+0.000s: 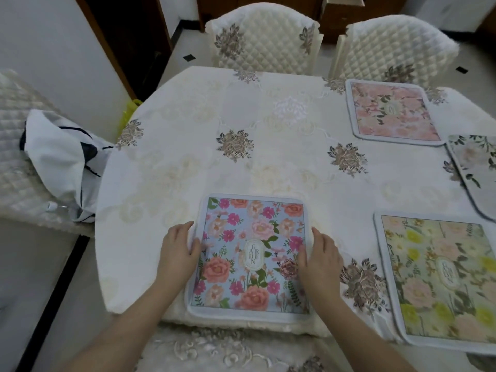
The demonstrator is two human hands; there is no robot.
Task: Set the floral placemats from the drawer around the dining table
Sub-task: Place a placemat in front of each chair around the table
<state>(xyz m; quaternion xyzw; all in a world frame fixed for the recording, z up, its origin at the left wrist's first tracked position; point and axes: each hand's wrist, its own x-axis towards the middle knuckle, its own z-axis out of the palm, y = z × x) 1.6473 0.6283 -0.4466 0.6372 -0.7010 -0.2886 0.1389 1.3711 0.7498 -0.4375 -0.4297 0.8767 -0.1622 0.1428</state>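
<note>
A blue floral placemat (249, 253) lies flat at the near edge of the dining table (214, 130), which wears a cream embroidered cloth. My left hand (178, 249) rests on the mat's left border with straight fingers. My right hand (320, 257) lies flat on its right border. A yellow-green floral placemat (440, 280) sits to the right near the front edge. A pink floral placemat (391, 111) lies at the far right. A pale grey-green floral placemat (477, 170) shows partly at the right edge of the view.
Two quilted cream chairs (263, 38) (394, 47) stand at the far side. A third chair (24, 162) on the left carries a white cloth bag (64, 157). An open wooden drawer (343, 4) shows at the back. A chair seat (220, 350) is below me.
</note>
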